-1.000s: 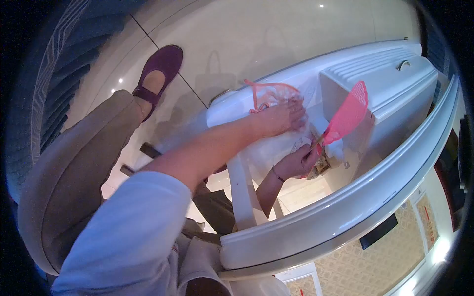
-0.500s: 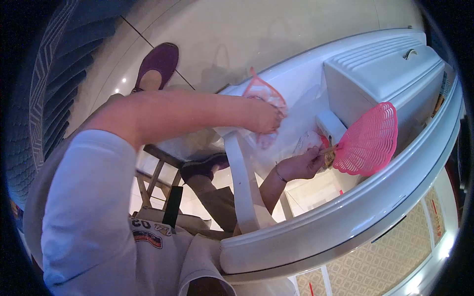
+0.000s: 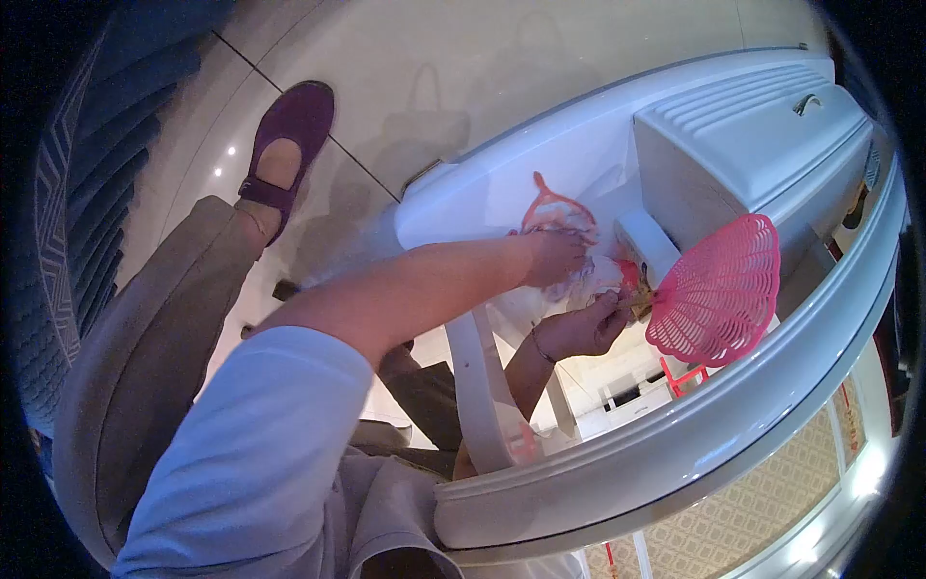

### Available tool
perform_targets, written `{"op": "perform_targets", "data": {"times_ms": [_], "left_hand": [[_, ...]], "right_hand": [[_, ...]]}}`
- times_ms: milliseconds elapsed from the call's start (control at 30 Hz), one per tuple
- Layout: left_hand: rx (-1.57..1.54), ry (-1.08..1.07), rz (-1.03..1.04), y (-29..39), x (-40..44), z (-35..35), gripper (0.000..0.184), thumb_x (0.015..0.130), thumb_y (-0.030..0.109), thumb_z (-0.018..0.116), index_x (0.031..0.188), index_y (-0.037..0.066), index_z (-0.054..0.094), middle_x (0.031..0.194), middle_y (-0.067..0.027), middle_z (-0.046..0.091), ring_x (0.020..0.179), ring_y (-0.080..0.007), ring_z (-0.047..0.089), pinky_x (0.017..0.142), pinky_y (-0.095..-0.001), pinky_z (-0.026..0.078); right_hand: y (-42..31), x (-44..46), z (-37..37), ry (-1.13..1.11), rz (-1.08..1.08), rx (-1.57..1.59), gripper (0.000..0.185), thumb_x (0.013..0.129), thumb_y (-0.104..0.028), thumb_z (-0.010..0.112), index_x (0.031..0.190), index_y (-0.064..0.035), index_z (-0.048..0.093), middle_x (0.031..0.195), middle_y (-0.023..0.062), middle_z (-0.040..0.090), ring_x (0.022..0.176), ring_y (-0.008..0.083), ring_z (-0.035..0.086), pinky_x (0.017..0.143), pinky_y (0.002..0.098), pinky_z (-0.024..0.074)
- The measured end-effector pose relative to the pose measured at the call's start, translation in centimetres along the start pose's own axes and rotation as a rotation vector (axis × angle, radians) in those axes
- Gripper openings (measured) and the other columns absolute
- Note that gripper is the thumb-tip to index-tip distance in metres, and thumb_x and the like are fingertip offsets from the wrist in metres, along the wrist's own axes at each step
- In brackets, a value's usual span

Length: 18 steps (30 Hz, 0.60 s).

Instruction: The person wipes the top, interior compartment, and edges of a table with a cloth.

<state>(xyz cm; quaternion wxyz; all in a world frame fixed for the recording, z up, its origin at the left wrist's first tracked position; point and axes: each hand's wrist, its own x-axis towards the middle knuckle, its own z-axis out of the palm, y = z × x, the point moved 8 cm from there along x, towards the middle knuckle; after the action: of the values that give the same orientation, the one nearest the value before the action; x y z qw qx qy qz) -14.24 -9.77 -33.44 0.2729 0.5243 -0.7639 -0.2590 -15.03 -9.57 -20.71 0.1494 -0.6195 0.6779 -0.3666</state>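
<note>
While the right hand (image 3: 586,329) is closed around the stick of the pink swatter (image 3: 716,294), whose head spreads to its right, the left hand (image 3: 558,259) lies farther to the far side, on a thin bag (image 3: 561,214) with an orange strap; how tightly its fingers grip, I cannot tell. This bag is between the near and far walls of the white desk (image 3: 675,454), left of the cabinet (image 3: 748,145), and its contents are not clear to see.

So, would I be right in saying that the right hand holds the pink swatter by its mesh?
Not quite: the right hand does hold the pink swatter, but by its handle; the mesh extends beyond the fingers, as the head view shows.
</note>
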Motion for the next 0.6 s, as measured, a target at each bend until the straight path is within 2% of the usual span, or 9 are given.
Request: {"op": "perform_targets", "data": {"times_ms": [67,100,167,233,333,367,433,533,600], "left_hand": [[0.110,0.041,0.101,0.9,-2.4,3.2,0.031,0.075,0.017,0.056,0.102,0.003,0.064,0.105,-0.0121,0.061,0.115,-0.0277,0.051,0.103,-0.0380,0.036],[0.359,0.074,0.131,1.3,-3.5,6.4,0.032,0.075,0.018,0.056,0.102,0.001,0.063,0.103,-0.0131,0.062,0.112,-0.0291,0.053,0.102,-0.0386,0.037],[0.604,0.107,0.162,0.8,-6.4,5.8,0.033,0.075,0.018,0.055,0.102,-0.001,0.061,0.100,-0.0142,0.062,0.109,-0.0306,0.054,0.100,-0.0392,0.039],[-0.303,-0.008,0.239,-0.9,-9.3,-1.8,0.031,0.075,0.020,0.056,0.098,-0.001,0.059,0.094,-0.0154,0.062,0.103,-0.0324,0.057,0.096,-0.0403,0.041],[-0.355,-0.144,0.208,-1.2,-9.8,-1.5,0.029,0.074,0.021,0.057,0.095,0.000,0.059,0.091,-0.0148,0.061,0.101,-0.0322,0.057,0.093,-0.0406,0.042],[-0.353,-0.149,0.210,-1.0,-9.6,-1.1,0.029,0.074,0.021,0.057,0.095,0.000,0.059,0.091,-0.0148,0.061,0.101,-0.0322,0.057,0.093,-0.0406,0.042],[-0.224,-0.075,0.382,1.1,-8.5,0.2,0.030,0.072,0.022,0.060,0.093,0.002,0.060,0.089,-0.0128,0.061,0.098,-0.0302,0.057,0.090,-0.0409,0.043],[-0.277,-0.112,0.290,4.0,-5.1,6.5,0.030,0.066,0.022,0.062,0.088,0.002,0.061,0.090,-0.0118,0.061,0.098,-0.0280,0.056,0.088,-0.0403,0.044],[-0.184,-0.116,0.375,5.7,-4.2,5.3,0.031,0.066,0.022,0.063,0.090,0.003,0.061,0.093,-0.0111,0.061,0.100,-0.0274,0.056,0.089,-0.0402,0.043]], "right_hand": [[0.4,0.3,-0.3,-0.003,-0.031,-0.021,0.022,0.085,-0.012,0.059,0.096,0.0057,0.063,0.083,0.0062,0.058,0.076,0.0154,0.052,0.070,0.0291,0.0445],[0.5,0.3,-0.4,-0.010,-0.066,-0.050,0.022,0.085,-0.013,0.059,0.095,0.0058,0.063,0.082,0.0061,0.058,0.075,0.0155,0.052,0.070,0.0290,0.0444],[0.3,0.2,-0.4,-0.008,-0.067,0.013,0.021,0.085,-0.013,0.059,0.094,0.0061,0.062,0.082,0.0060,0.057,0.075,0.0155,0.051,0.070,0.0290,0.0443],[-0.1,0.3,-0.3,-0.006,-0.067,0.079,0.021,0.085,-0.012,0.059,0.093,0.0063,0.062,0.081,0.0059,0.056,0.075,0.0155,0.050,0.070,0.0289,0.0442],[-0.1,0.2,-0.4,-0.001,-0.026,0.020,0.020,0.085,-0.011,0.059,0.095,0.0068,0.062,0.083,0.0069,0.057,0.078,0.0158,0.052,0.073,0.0293,0.0448],[0.6,0.1,-0.4,-0.009,0.020,0.031,0.021,0.085,-0.010,0.059,0.097,0.0068,0.062,0.087,0.0080,0.059,0.080,0.0166,0.053,0.075,0.0299,0.0454],[0.6,0.2,-0.2,-0.007,0.060,0.042,0.022,0.085,-0.010,0.059,0.100,0.0069,0.062,0.090,0.0091,0.060,0.082,0.0173,0.054,0.076,0.0306,0.0460],[-0.9,-0.6,0.4,-0.028,0.029,0.007,0.025,0.086,-0.010,0.059,0.104,0.0067,0.062,0.097,0.0110,0.062,0.086,0.0187,0.056,0.079,0.0320,0.0469],[-1.0,-0.7,0.8,-0.083,0.026,-0.101,0.031,0.090,-0.016,0.057,0.110,0.0065,0.060,0.098,0.0127,0.063,0.089,0.0220,0.058,0.080,0.0344,0.0476]]}}
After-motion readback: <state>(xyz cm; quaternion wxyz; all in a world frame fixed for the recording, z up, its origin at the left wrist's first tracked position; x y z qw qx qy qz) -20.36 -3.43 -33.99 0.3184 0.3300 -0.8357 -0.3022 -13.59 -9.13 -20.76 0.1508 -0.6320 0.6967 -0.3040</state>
